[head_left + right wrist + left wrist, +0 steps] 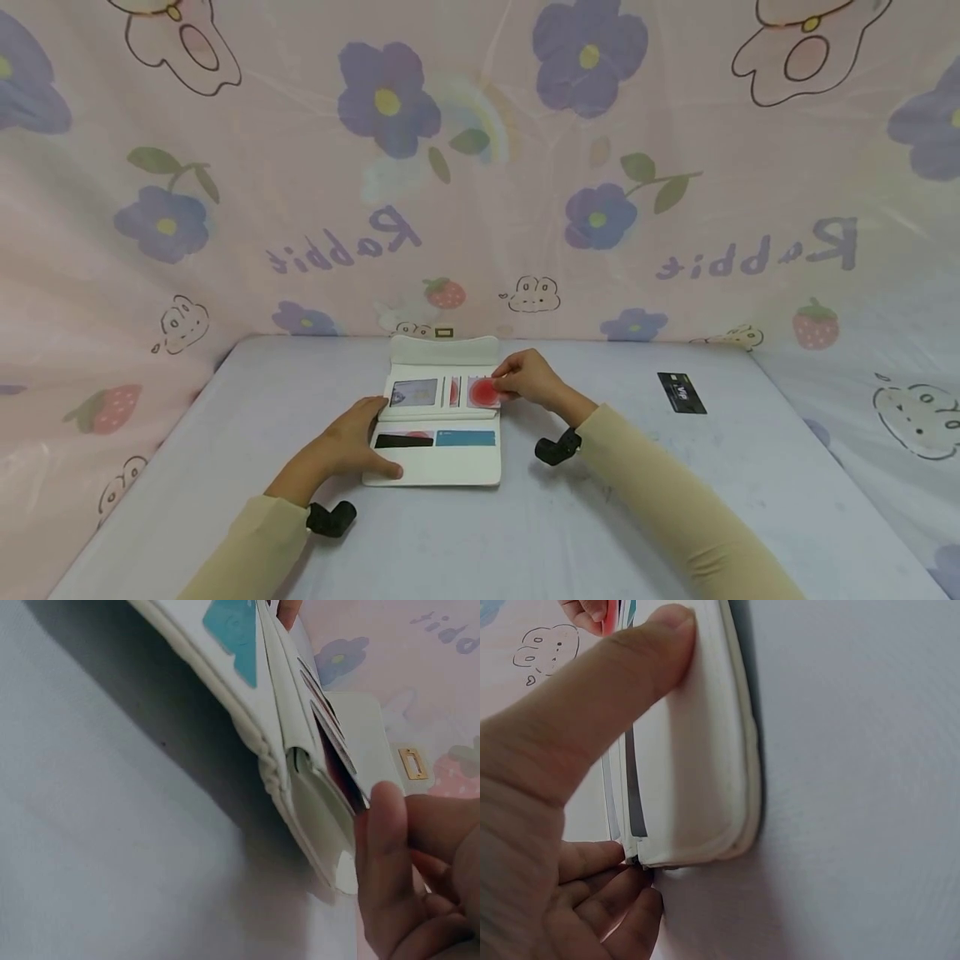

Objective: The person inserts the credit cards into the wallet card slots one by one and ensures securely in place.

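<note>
A white wallet (450, 468) lies unfolded on the table. My left hand (339, 440) holds its left side, thumb (664, 645) pressing the lower panel and the other fingers at the edge by the fold. At the upper panel's right side, my right hand (531, 379) pinches the edge of a card with a red circle (482, 392), which sits partly in the slot there. The right wrist view shows thumb and finger right at the slot opening. A blue card (465, 438) and a black card (403, 442) show in the lower panel's pockets.
A black card marked VIP (682, 392) lies apart on the right of the white table (600, 533). The wallet's flap (444, 350), with a gold clasp (413, 763), points toward the printed curtain (480, 208) behind the table.
</note>
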`<state>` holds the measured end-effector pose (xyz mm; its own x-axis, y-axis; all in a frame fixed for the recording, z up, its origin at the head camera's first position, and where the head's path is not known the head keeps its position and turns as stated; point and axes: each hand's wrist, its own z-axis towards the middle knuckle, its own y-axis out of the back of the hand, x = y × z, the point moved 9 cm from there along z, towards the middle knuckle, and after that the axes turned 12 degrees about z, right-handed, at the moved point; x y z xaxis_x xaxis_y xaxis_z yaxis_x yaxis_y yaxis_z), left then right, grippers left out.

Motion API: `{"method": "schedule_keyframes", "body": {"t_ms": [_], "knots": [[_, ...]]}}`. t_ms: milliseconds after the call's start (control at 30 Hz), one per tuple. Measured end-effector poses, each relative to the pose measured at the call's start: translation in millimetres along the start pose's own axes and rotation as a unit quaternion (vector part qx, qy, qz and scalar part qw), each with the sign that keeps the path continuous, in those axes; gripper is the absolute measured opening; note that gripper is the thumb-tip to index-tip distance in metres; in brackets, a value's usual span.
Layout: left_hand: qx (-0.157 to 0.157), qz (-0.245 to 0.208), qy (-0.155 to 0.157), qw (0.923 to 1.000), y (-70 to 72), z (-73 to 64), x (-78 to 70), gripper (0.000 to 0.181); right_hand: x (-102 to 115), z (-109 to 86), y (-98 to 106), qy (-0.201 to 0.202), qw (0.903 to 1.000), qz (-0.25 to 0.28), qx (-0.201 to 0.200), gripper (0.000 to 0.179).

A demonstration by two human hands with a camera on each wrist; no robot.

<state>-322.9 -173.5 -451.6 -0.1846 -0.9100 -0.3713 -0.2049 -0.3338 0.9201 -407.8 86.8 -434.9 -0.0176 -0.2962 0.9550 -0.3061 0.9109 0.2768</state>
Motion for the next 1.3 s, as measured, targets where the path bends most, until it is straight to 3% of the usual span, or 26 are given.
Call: {"method": "schedule_keyframes", "body": {"t_ms": [267,633,800,1300], "knots": [[-0.007,-0.002,-0.001,1.0000,-1.1,-0.3,1.0,0.124,-4,-0.7,-1,0.004,0.9993,-0.036,-0.001,0.012],[-0.010,-0.003,0.006,0.9999,-3.3,-1.2,1.9,0.123,3,-20.7,-3,0.036,0.9924,-0.117,0.017,0.045],[-0.017,-0.002,0.013,0.9998,-3.0,-1.5,1.7,0.122,7,-28.0,0,0.049,0.9892,-0.137,0.011,0.045],[-0.013,-0.004,-0.005,0.9999,-0.6,-2.6,-1.0,0.123,6,-26.9,-2,0.069,0.9840,-0.165,-0.003,0.044]]}}
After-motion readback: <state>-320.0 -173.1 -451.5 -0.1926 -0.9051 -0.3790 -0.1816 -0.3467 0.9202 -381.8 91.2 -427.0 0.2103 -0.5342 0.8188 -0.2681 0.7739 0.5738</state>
